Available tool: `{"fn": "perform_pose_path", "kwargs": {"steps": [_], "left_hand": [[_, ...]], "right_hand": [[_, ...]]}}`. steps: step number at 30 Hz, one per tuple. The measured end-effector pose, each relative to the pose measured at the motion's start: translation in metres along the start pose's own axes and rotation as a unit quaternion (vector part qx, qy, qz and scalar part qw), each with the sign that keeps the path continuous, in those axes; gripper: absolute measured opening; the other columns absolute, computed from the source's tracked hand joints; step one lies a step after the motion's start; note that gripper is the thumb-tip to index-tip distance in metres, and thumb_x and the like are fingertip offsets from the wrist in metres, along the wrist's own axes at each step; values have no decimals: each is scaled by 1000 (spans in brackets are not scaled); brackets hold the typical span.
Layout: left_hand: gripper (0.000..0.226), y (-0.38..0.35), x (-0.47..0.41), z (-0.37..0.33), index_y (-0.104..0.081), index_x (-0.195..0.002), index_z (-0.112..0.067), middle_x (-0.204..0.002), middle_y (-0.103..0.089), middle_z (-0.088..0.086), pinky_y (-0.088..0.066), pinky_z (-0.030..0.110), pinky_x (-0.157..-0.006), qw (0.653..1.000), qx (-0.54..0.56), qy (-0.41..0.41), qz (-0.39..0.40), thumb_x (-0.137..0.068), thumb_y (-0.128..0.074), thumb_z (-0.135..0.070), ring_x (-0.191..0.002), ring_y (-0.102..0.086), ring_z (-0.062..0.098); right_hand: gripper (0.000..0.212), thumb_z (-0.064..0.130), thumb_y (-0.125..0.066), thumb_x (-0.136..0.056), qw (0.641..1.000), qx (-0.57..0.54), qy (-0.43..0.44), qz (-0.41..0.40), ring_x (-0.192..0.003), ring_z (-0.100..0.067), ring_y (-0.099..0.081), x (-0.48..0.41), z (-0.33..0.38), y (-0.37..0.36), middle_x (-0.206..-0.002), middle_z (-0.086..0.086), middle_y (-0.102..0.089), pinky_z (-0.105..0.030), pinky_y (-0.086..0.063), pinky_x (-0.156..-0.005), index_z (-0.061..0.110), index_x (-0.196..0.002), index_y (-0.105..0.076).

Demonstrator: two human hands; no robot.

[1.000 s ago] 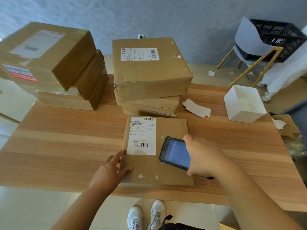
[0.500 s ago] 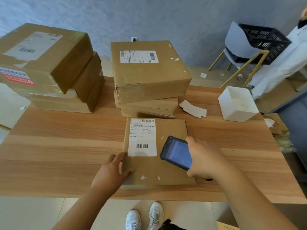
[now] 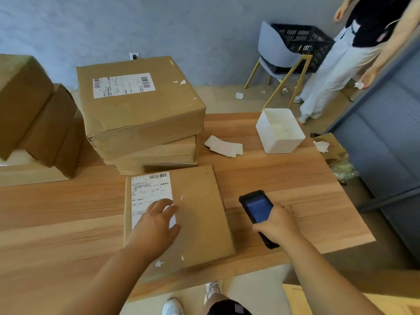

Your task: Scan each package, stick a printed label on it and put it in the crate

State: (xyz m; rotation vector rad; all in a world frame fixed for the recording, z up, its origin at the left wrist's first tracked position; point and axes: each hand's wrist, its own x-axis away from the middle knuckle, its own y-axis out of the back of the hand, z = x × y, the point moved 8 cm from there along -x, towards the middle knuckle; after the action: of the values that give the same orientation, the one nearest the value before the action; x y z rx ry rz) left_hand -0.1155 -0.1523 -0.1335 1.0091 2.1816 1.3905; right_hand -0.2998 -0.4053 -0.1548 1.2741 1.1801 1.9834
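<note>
the room had a pale grey wall [image 3: 181, 23] and a beige floor [image 3: 227, 98] littered with small scraps of paper. a light wooden table [image 3: 295, 178] with a streaky grain filled most of the view. near its front edge lay a flat cardboard package [image 3: 200, 212], face up, with a white shipping label [image 3: 150, 189] on its left part. the left hand [image 3: 154, 226] rested on it with fingers spread and straight, covering the lower end of the label. the right hand [image 3: 276, 226] was curled round a black handheld scanner [image 3: 258, 208], screen up, held just beside the package's right edge, over bare wood.

behind the package stood a stack of boxes [image 3: 141, 105], the top one labelled, and a second stack [image 3: 34, 123] sat at the far left. loose paper slips [image 3: 223, 146] lay to the right of the middle stack, and a white tub [image 3: 280, 133] stood near the table's far right corner. beyond the table a black crate [image 3: 302, 48] sat on a grey chair [image 3: 270, 51] with yellow legs, well apart from the package. another person [image 3: 336, 64] in pale trousers stood beside it. a blue-grey panel [image 3: 386, 144] ran along the right.
</note>
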Motion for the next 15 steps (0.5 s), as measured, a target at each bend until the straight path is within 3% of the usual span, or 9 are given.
{"fn": "perform_pose_path", "kwargs": {"steps": [3,7,12,15], "left_hand": [[48,-10,-20,-16,-52,-131,-19,-139,-44,-1,-39,33,-101,999,-19,-24,18,-86,-61,-33,-127,-41,19],[43,-19,-31,-26,-61,-123,-18,-130,-53,-1,-42,38,-97,998,-51,-13,27,-83,-64,-32,-119,-48,24],[28,-17,-37,-30,-72,-98,-13,-100,-65,3,-48,46,-79,998,-59,21,-5,-72,-78,-23,-95,-58,33],[25,-15,-42,-31,-72,-94,-14,-95,-63,3,-47,44,-74,997,-61,40,-14,-72,-78,-23,-87,-56,33]], "right_hand": [[62,43,-78,-61,999,-5,-31,26,-106,-29,-46,-22,-21,-11,-116,-9,-44,-33,-47,-73,15,-109,-50],[61,46,-77,-62,999,10,-37,34,-99,-27,-52,-49,-30,-19,-116,-8,-50,-35,-52,-76,15,-108,-54],[82,47,-78,-67,1000,14,-13,16,-111,-26,-44,-75,-22,-28,-127,-11,-40,-36,-49,-82,6,-127,-41],[91,56,-76,-67,999,50,7,17,-113,-25,-43,-83,-16,-36,-129,-11,-39,-35,-48,-88,4,-131,-37]]}}
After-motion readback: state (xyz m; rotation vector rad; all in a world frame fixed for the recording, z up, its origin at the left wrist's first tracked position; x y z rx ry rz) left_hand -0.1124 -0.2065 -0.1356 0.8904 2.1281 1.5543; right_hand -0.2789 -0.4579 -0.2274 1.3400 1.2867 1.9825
